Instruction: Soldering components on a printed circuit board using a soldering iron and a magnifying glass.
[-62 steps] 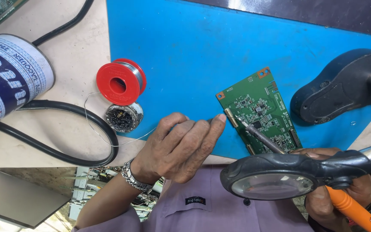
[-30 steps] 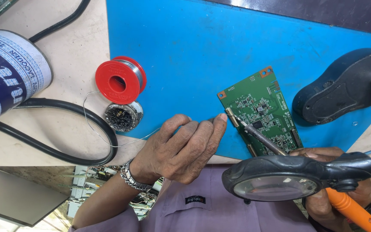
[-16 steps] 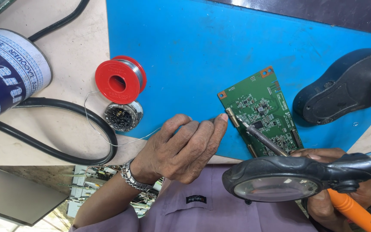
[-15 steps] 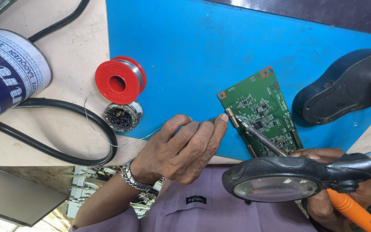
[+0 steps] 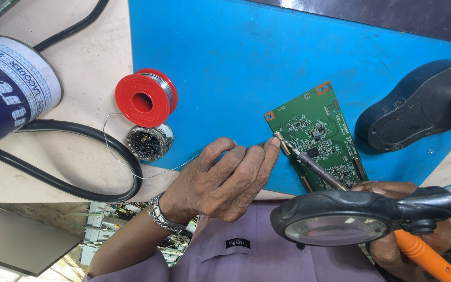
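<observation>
Little has shifted since the earlier frames: the left hand has crept slightly toward the circuit board, so its fingertips now sit right at the board's near-left corner, while the right hand and its tool have held their place.

That left hand lies knuckles-up on the bench, fingers curled and pinched together on a thin solder wire, whose free length loops back across the bench to the red solder spool. Just in front of the spool stands a small round tin of tip-cleaning wool.

The right hand, largely hidden behind the magnifier, is closed round the orange handle of a soldering iron. The iron's shaft slants up and to the left, and its tip rests at the board's left edge beside a small connector, just right of the left fingertips.

The green board lies flat on the blue mat, its long axis tilted from lower right to upper left. So wire end and iron tip meet at the same corner, the left hand coming from the left, the iron from the lower right.

Off to the side are a black cable, a large printed can and a dark blue stand base.
</observation>
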